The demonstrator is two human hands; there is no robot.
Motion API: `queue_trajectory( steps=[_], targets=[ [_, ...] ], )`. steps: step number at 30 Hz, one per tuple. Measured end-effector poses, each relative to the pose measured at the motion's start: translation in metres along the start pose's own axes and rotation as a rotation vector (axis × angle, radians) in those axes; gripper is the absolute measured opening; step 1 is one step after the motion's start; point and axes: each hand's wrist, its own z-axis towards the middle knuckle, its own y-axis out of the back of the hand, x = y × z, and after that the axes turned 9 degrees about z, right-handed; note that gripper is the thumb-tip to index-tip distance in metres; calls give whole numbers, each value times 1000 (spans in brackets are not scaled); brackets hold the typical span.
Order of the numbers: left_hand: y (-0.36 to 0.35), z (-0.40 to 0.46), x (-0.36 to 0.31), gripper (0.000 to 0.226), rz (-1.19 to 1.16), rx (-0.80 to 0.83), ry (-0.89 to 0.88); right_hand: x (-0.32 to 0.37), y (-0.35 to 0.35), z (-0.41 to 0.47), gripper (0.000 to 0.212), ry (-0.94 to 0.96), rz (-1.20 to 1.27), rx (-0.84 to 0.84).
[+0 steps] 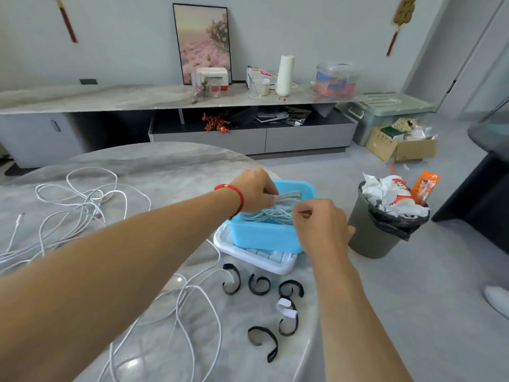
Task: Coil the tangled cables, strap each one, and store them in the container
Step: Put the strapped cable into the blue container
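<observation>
A blue plastic container point(264, 238) stands on a white lid point(259, 260) near the table's right edge. My left hand point(254, 191) reaches over its rim and grips a coiled white cable point(286, 198) held above other coiled cables point(272, 215) inside. My right hand point(319, 224) hovers at the container's right side with fingers curled, thumb and forefinger pinched together; whether it pinches the cable is unclear. Tangled white cables point(82, 205) sprawl over the left of the table, and more loops point(190, 312) lie near me. Several black straps point(259, 285) lie in front of the container.
The round marble table point(154, 166) ends just right of the container. A dark bin point(382, 230) stuffed with rubbish stands on the floor beside it. A long low cabinet point(248, 136) with clutter runs along the far wall, and a cardboard box point(402, 147) sits at the right.
</observation>
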Motion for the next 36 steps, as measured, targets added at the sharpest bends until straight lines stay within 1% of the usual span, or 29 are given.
queue_trajectory(
  steps=[3,4,8,11,13,18,21,23,25,27,29,31,33,34,36],
  targets=[
    [-18,4,0,24,-6,75,-7,1,15,3,22,-53,115,67],
    [-24,8,-1,22,2,113,-6,1,20,5,20,-71,164,65],
    [-33,21,0,17,83,305,-22,2,37,8,19,-143,288,-22],
    [-32,29,0,20,198,428,-72,5,42,7,18,-186,328,-42],
    [-33,35,-2,24,265,470,-107,5,43,7,18,-193,338,-33],
    [-32,38,-6,28,348,517,-184,4,42,9,17,-192,348,25],
    [-17,35,-4,31,344,535,-187,3,41,10,17,-173,329,16],
    [-1,30,-3,34,258,510,-163,1,41,11,18,-154,312,10],
    [15,20,0,37,113,431,-130,0,39,9,20,-111,299,2],
    [27,-1,3,32,-56,291,-101,6,38,5,20,-48,334,1],
    [35,-33,10,28,-165,97,-102,17,35,-2,20,26,417,25],
    [34,-74,25,28,-162,-123,-79,30,28,-12,19,119,427,85],
    [29,-119,47,30,-108,-261,-29,44,15,-24,17,215,367,207],
    [25,-139,59,29,-70,-279,-9,49,7,-32,17,262,314,285],
    [20,-180,85,22,21,-258,35,61,-11,-52,16,369,173,444]
  ],
)
